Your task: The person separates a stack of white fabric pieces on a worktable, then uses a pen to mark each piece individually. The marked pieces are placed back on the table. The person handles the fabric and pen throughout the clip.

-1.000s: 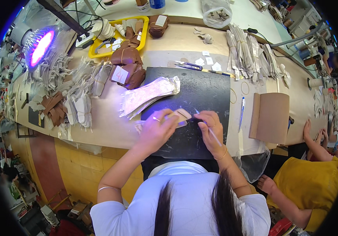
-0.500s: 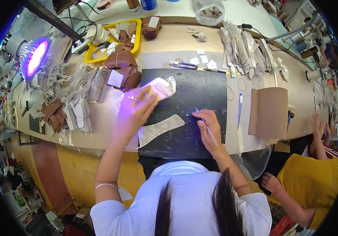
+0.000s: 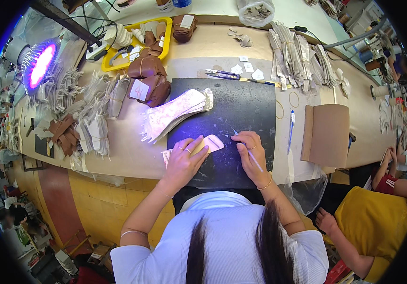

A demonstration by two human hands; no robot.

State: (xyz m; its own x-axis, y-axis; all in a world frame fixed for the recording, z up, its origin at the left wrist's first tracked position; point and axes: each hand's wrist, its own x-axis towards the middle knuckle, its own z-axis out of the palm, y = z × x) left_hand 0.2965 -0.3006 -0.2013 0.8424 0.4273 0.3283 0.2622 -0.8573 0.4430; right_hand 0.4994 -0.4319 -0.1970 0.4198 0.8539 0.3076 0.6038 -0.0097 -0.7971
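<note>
My left hand presses a pale yellow slotted template with its fingers, low on a black cutting mat. A pale cut piece shows at the left of that hand; most of it is hidden beneath. In my right hand a slim pale pen is pinched, its tip a little right of the template and close to the mat. Just beyond my left hand lies a fanned stack of pale cut pieces, overlapping the mat's left edge.
Brown leather bundles and a yellow tray stand at the far left. Thread snips lie along the mat's far edge. To the right are a blue pen, a brown board and pale strips. A co-worker sits at right.
My left hand has come down toward me from the stack, and the template is now over the cut piece on the mat. My right hand has hardly moved.
</note>
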